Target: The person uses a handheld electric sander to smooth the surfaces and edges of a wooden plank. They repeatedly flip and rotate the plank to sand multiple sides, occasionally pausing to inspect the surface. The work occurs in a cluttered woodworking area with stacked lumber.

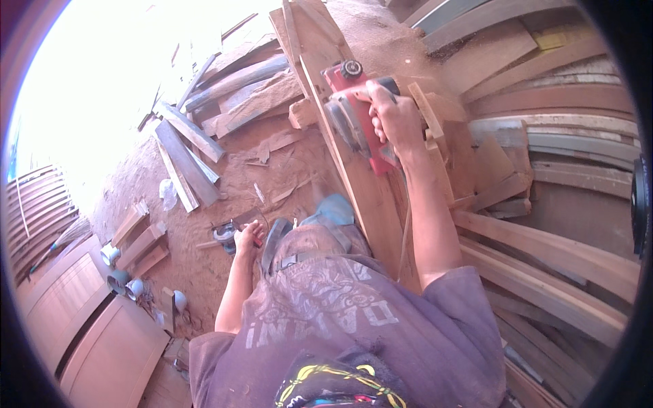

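Note:
My right hand [396,119] is wrapped round the handle of a red electric hand planer [376,153] with a black front knob. The planer rests on a long light-brown wooden plank [371,211] running away from my body. Down by my left side, my left hand [249,234] is closed, with a small red part showing at its fingers. A dark flat piece and a grey-blue rounded piece [224,234] show beside that hand. Whether they belong to what it holds, I cannot tell.
Stacked boards [551,251] fill the right side. Wood offcuts [187,160] lie on the sawdust-covered ground [224,183] at left. Wooden panels [112,347] and several bluish cups or lamp-like pieces [118,280] are at lower left. A small wood block [426,109] stands beside the planer.

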### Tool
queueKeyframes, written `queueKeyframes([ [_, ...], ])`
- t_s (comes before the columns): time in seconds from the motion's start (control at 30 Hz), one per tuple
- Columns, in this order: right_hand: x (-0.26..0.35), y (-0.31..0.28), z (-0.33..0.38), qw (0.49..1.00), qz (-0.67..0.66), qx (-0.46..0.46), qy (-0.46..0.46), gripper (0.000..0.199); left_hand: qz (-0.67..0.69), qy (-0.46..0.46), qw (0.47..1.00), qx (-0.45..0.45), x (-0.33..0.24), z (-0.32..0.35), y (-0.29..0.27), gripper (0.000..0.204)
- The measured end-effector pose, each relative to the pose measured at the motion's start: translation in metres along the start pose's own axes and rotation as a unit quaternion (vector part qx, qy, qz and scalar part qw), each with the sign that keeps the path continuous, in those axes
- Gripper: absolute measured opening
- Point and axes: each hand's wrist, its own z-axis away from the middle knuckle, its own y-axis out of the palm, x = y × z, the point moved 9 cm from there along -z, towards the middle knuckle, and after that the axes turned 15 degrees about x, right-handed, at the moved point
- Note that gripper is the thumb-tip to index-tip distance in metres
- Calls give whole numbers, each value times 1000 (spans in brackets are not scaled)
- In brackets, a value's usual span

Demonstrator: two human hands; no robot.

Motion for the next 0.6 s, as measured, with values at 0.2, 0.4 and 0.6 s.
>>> queueKeyframes([
  [0.2, 49, 7, -101, 997, 50, 28, -42, 50, 16, 11, 999, -31, 13, 27, 7, 24],
  [0.4, 97, 18, -141, 990, 34, 0, -138, 58, -11, 108, 994, -3, 13, 30, 17, 26],
  [0.6, 59, 5, -36, 971, -84, 37, -222, 60, -13, 50, 999, 0, 12, 58, 37, 29],
])
